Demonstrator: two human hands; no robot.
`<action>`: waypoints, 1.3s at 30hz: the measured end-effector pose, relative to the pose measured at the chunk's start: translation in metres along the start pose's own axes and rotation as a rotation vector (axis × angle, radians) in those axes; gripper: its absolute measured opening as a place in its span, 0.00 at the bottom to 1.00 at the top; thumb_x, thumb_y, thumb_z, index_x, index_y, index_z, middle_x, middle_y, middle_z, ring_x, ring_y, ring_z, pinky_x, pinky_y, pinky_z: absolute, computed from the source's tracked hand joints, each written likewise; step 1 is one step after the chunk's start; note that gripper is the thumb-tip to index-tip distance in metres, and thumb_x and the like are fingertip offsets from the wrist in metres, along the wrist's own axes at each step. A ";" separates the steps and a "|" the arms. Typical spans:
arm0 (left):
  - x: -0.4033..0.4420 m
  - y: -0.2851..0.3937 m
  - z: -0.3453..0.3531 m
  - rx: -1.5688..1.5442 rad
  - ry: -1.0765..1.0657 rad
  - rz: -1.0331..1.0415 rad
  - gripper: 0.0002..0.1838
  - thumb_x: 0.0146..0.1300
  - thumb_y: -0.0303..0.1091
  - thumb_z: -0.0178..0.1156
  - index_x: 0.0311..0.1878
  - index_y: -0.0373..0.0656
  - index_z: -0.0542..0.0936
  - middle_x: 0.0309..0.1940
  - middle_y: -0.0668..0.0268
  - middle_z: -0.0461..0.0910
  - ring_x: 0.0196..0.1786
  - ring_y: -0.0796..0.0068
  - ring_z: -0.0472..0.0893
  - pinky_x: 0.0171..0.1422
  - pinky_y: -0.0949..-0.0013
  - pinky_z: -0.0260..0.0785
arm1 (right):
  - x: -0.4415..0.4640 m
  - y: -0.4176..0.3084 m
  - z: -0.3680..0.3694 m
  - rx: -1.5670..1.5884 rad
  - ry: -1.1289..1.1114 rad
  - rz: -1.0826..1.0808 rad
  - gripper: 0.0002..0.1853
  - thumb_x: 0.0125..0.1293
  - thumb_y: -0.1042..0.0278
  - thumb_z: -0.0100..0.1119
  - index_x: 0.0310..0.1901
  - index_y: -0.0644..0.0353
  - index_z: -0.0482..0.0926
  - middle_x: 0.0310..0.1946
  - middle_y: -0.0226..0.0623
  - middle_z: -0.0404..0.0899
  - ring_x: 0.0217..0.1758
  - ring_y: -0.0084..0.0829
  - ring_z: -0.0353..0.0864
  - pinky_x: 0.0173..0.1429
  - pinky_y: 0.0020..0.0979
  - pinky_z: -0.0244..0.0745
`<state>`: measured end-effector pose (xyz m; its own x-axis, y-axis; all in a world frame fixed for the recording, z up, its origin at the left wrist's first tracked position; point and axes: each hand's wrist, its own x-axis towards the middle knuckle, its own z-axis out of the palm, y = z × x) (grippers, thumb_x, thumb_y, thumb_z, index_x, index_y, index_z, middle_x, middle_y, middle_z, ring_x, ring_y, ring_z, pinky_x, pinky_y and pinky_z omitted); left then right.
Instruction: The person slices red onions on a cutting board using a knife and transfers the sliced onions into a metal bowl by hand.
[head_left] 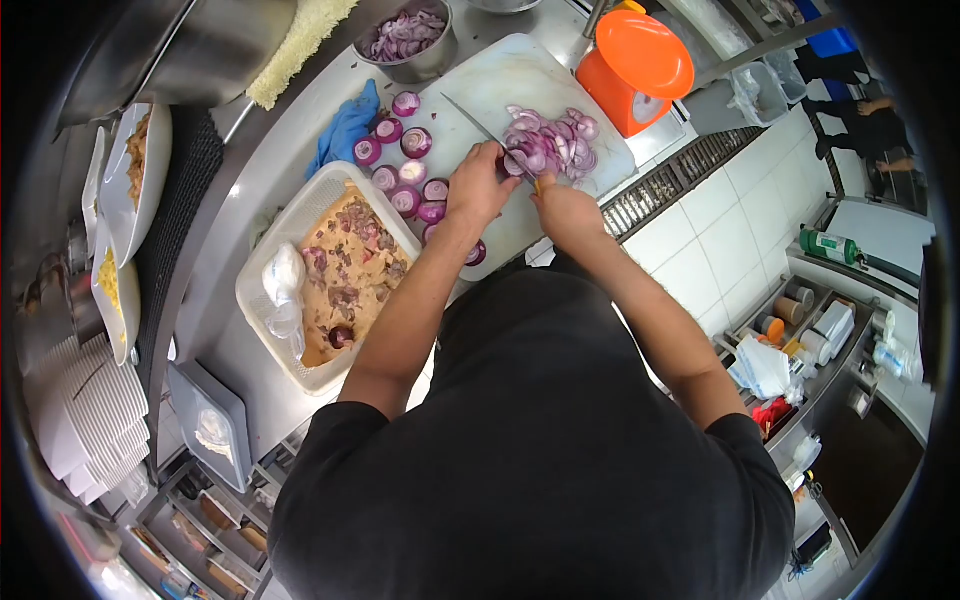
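On a white cutting board point(490, 72), my right hand point(568, 212) is closed around the handle of a knife point(478, 125), whose blade points to the upper left. My left hand point(480, 185) is closed beside the blade, fingertips pressed on a red onion piece point(513, 163). Sliced red onion point(560, 140) lies in a pile just past the blade. Several halved red onions point(416, 142) stand to the left of my left hand, on the board's edge and beside it.
A white basket point(262, 225) with onion scraps sits left of my left forearm. Near it is a blue cloth point(347, 125). A metal bowl point(437, 62) of sliced onion stands behind the board, an orange scale point(632, 75) at its right. Another person point(862, 125) is at the far right.
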<state>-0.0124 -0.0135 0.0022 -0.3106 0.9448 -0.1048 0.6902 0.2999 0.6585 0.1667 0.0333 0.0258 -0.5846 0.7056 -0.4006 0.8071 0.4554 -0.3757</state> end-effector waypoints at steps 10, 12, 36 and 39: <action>0.005 0.013 -0.004 0.154 -0.047 -0.043 0.33 0.57 0.36 0.79 0.63 0.40 0.74 0.59 0.48 0.78 0.61 0.41 0.83 0.67 0.48 0.78 | 0.006 0.008 -0.017 0.043 -0.008 -0.017 0.20 0.77 0.56 0.63 0.58 0.64 0.73 0.40 0.55 0.90 0.47 0.56 0.91 0.52 0.54 0.85; 0.004 0.012 -0.005 0.157 -0.081 -0.080 0.32 0.58 0.36 0.79 0.63 0.40 0.75 0.58 0.49 0.78 0.61 0.43 0.83 0.67 0.49 0.78 | 0.004 0.005 -0.014 0.010 0.012 -0.033 0.20 0.77 0.57 0.63 0.57 0.64 0.74 0.40 0.54 0.90 0.46 0.54 0.92 0.51 0.53 0.85; -0.001 -0.002 -0.019 0.041 0.027 -0.068 0.29 0.52 0.38 0.76 0.57 0.37 0.82 0.52 0.49 0.83 0.56 0.49 0.84 0.64 0.54 0.79 | -0.005 -0.002 -0.033 -0.062 0.012 -0.064 0.18 0.77 0.59 0.63 0.55 0.66 0.74 0.38 0.52 0.90 0.45 0.54 0.92 0.50 0.51 0.85; -0.004 -0.011 -0.028 0.030 0.063 -0.051 0.29 0.52 0.37 0.76 0.57 0.36 0.82 0.49 0.51 0.83 0.53 0.51 0.84 0.62 0.55 0.79 | -0.009 -0.002 -0.033 -0.032 0.031 -0.062 0.18 0.77 0.58 0.63 0.54 0.66 0.74 0.38 0.53 0.90 0.45 0.55 0.92 0.50 0.52 0.85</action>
<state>-0.0371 -0.0247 0.0162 -0.3860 0.9181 -0.0900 0.6913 0.3524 0.6308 0.1733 0.0444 0.0575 -0.6309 0.6918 -0.3513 0.7721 0.5153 -0.3718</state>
